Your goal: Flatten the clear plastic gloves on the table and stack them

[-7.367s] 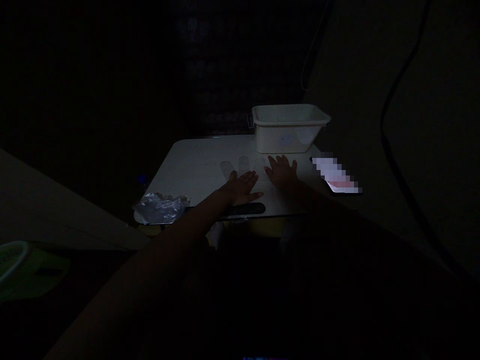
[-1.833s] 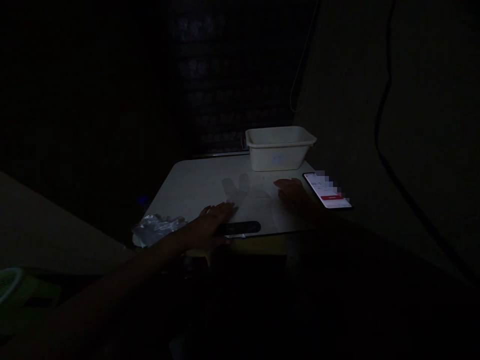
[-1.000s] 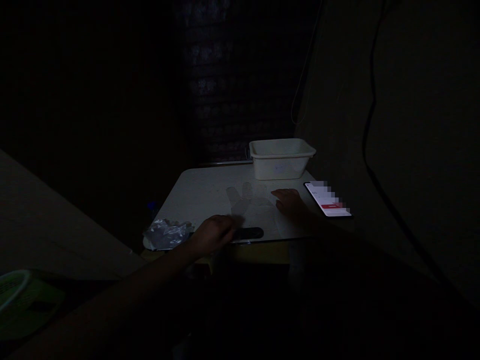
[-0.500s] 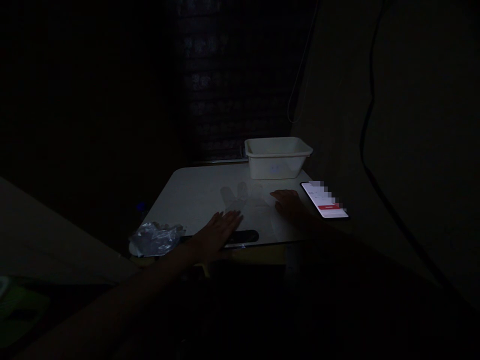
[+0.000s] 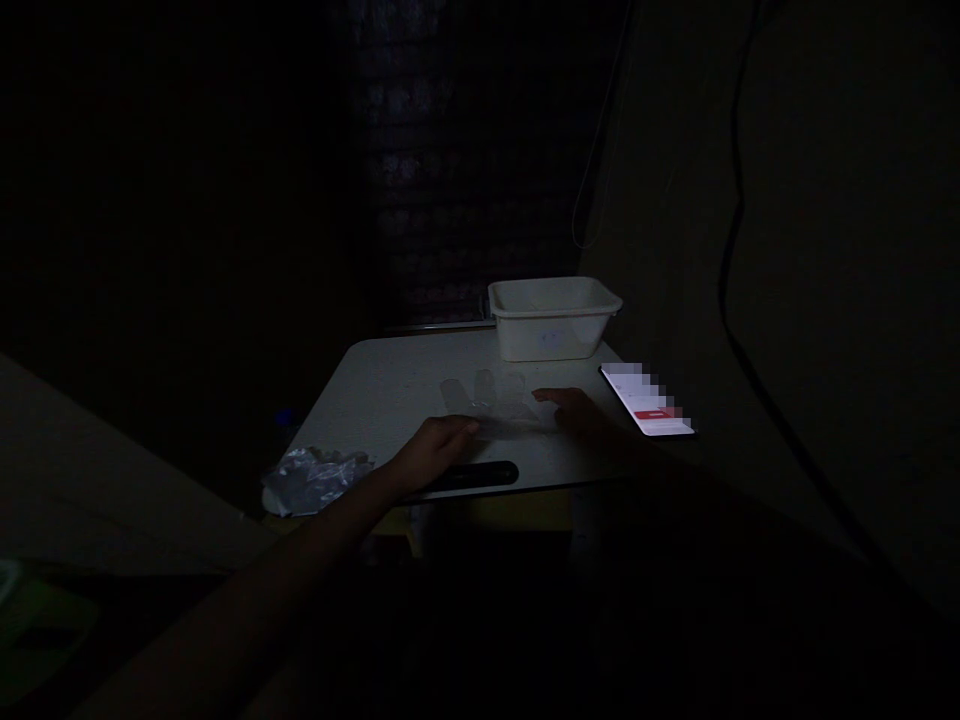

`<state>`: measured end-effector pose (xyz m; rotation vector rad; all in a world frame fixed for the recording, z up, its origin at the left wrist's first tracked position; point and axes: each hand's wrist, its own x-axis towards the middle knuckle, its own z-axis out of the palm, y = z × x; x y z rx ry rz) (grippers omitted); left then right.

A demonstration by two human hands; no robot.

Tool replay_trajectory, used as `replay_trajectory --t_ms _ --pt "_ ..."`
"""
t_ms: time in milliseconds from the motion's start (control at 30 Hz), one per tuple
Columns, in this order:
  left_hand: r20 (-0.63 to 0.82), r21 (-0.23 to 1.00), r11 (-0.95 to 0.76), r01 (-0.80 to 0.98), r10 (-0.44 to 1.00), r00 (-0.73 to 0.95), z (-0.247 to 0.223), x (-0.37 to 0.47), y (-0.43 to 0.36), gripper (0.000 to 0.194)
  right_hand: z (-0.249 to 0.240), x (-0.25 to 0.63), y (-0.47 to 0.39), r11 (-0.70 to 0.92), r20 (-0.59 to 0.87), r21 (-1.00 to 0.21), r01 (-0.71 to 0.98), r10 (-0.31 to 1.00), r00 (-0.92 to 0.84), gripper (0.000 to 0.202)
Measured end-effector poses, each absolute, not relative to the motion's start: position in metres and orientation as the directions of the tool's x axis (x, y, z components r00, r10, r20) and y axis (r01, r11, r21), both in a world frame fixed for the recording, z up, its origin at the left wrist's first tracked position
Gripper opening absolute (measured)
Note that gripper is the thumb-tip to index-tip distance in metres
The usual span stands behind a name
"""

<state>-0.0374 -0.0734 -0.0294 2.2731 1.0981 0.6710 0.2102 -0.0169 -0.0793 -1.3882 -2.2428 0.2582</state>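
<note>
A clear plastic disposable glove (image 5: 514,408) lies on the pale tabletop, its fingers spread toward the far side. My left hand (image 5: 436,446) is at the glove's near left edge, thumb and fingers closed together on the film. To the right, my right hand (image 5: 576,411) rests low beside the glove, index finger stretched toward it. The other fingers of that hand are dim and partly hidden. By the table's front left corner sits a crumpled clear plastic bag (image 5: 319,480).
A white plastic tub (image 5: 551,338) stands at the table's (image 5: 390,370) back right. A lit phone (image 5: 645,405) lies at the right edge. There is a dark handle slot (image 5: 484,474) near the front edge. A cable (image 5: 731,270) hangs at the right; the surroundings are very dark.
My left hand has gone from lying flat with fingers spread to closed at the glove's edge. My right hand has shifted slightly, its index finger now more bent. The glove's near part shows more plainly.
</note>
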Motion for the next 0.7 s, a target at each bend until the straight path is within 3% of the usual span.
replay_trajectory --t_ms 200,333,500,700 --pt "0.225 0.847 -0.349 0.4 0.919 0.325 -0.031 -0.035 -0.047 0.048 -0.066 0.21 -0.028 0.446 0.19 -0.543 0.711 0.89 -0.413 0.055" --pt "0.198 0.932 -0.26 0.251 0.949 0.247 -0.037 -0.031 -0.033 0.05 -0.059 0.203 -0.028 0.435 0.167 -0.623 0.65 0.886 -0.433 0.044" --pt "0.124 0.979 -0.157 0.131 0.965 0.232 -0.037 -0.024 -0.028 0.052 -0.058 0.183 -0.022 0.34 0.174 -0.768 0.543 0.926 -0.335 0.019" --pt "0.151 0.958 -0.187 0.216 0.974 0.17 -0.032 -0.034 -0.032 0.048 -0.051 0.174 -0.025 0.183 0.137 -0.905 0.383 0.98 -0.145 0.017"
